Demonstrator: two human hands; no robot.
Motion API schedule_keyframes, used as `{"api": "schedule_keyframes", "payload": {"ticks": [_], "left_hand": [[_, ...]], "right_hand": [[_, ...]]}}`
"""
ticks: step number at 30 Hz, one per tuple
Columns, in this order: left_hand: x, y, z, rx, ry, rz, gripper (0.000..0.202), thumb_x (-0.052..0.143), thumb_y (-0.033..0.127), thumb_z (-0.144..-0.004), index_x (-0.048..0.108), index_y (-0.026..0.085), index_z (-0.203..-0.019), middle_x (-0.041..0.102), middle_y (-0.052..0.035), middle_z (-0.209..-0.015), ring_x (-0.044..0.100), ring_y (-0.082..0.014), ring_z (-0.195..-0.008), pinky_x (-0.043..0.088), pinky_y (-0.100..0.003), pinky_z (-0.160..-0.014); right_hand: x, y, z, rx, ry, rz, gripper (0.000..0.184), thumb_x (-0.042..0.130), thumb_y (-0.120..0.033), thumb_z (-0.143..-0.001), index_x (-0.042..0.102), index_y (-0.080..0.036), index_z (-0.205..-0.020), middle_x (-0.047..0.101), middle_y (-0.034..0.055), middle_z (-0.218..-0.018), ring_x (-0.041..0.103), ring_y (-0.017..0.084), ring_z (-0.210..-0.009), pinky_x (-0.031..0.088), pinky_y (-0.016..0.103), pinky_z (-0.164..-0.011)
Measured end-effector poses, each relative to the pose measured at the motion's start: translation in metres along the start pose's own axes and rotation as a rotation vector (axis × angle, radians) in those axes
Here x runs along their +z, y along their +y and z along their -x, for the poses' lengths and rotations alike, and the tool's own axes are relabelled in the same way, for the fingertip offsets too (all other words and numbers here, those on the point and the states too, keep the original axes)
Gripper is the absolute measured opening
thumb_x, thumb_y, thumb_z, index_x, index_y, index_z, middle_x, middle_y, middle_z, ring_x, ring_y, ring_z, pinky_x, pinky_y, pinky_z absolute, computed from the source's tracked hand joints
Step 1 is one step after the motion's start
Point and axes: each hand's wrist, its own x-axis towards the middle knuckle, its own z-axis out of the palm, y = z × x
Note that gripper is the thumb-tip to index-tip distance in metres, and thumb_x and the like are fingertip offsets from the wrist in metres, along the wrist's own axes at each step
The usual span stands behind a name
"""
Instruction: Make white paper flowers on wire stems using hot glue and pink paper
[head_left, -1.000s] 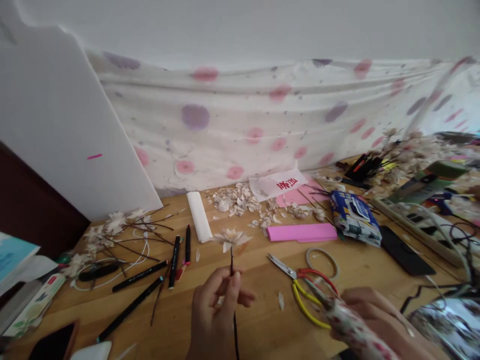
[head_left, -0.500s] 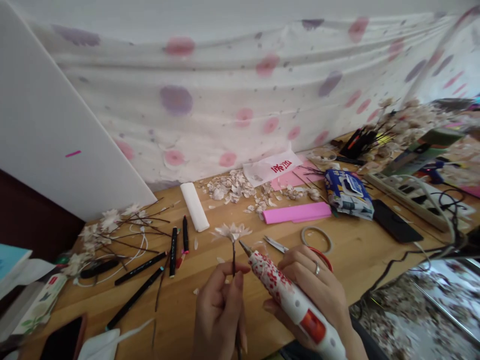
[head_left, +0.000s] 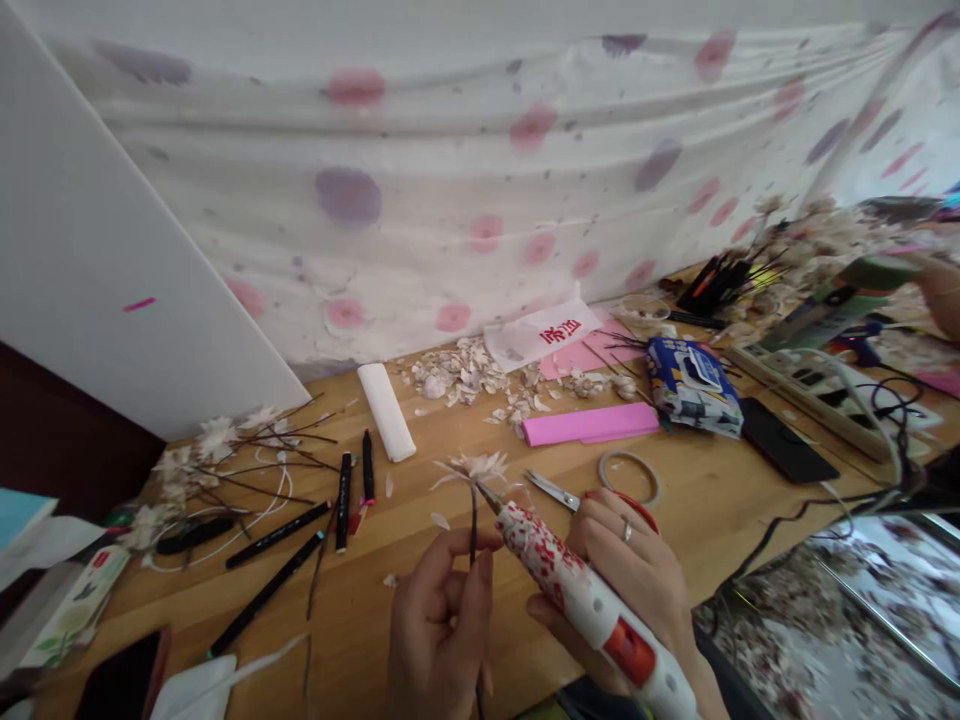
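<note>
From my remote view through the head camera, my left hand (head_left: 439, 625) is closed around a thin dark stem (head_left: 473, 530), pinching it between thumb and fingers. A pale artificial blossom (head_left: 472, 470) sits on top of that stem at about 12 o'clock, held up over the wooden table (head_left: 360, 620). My right hand (head_left: 622, 570) is wrapped firmly around a red-and-white patterned hot glue gun (head_left: 592, 600). Its nozzle points at 11 o'clock, and I can't tell whether the tip touches the blossom's base or sits just beside it.

Partly under my right hand lie red-handled scissors (head_left: 551, 490). A tape roll (head_left: 628, 475) lies just past them at 1 o'clock. A pile of loose petals (head_left: 457, 370) lies at 12 o'clock, beyond a pink foam strip (head_left: 589, 424) and a wet-wipes pack (head_left: 694, 387). Black markers (head_left: 343, 502) and blossom branches (head_left: 217, 450) lie at 10 o'clock. A power strip (head_left: 810, 395) sits at 2 o'clock.
</note>
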Motion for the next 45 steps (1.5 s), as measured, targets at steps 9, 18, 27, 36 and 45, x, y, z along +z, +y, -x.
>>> {"api": "schedule_keyframes", "payload": {"ticks": [9,18,27,36,45], "left_hand": [[0.003,0.004,0.002,-0.024,0.045,0.059,0.069,0.074,0.081,-0.063,0.076,0.016,-0.087,0.040,0.0096,-0.041,0.031,-0.0018,-0.031,0.024,-0.010,-0.033],[0.003,0.005,0.003,-0.018,0.032,0.047,0.066,0.073,0.081,-0.065,0.077,0.018,-0.086,0.042,0.0092,-0.040,0.034,-0.0012,-0.029,0.025,-0.009,-0.033],[0.002,0.001,0.004,0.004,0.063,0.056,0.061,0.074,0.077,-0.070,0.077,0.019,-0.088,0.042,0.0095,-0.042,0.034,-0.0013,-0.029,0.026,-0.009,-0.032],[0.001,-0.002,0.003,0.023,0.069,0.076,0.059,0.075,0.075,-0.071,0.075,0.019,-0.091,0.043,0.0100,-0.039,0.035,-0.0013,-0.028,0.025,-0.008,-0.032],[-0.001,-0.007,-0.001,0.024,0.047,0.048,0.060,0.073,0.074,-0.074,0.075,0.017,-0.091,0.039,0.0103,-0.041,0.033,-0.0030,-0.030,0.027,-0.011,-0.032]], "right_hand": [[0.002,0.006,0.007,0.018,-0.021,-0.026,0.041,0.060,-0.049,-0.099,0.042,-0.022,-0.074,0.039,-0.0044,-0.066,0.038,0.014,-0.060,0.031,0.029,-0.059],[-0.005,0.008,0.015,0.026,-0.115,0.070,0.038,0.057,-0.050,-0.100,0.043,-0.023,-0.078,0.042,-0.0031,-0.068,0.041,0.015,-0.062,0.034,0.029,-0.060],[-0.002,0.009,0.015,0.024,-0.083,0.041,0.039,0.061,-0.049,-0.098,0.042,-0.023,-0.076,0.040,-0.0039,-0.067,0.040,0.015,-0.060,0.031,0.030,-0.059],[0.000,0.008,0.009,0.007,-0.107,-0.006,0.038,0.061,-0.049,-0.098,0.044,-0.022,-0.078,0.042,-0.0032,-0.067,0.040,0.016,-0.062,0.031,0.031,-0.060],[0.005,0.009,0.015,0.083,-0.093,-0.098,0.037,0.061,-0.049,-0.097,0.046,-0.022,-0.077,0.044,-0.0025,-0.069,0.043,0.016,-0.062,0.031,0.029,-0.059]]}}
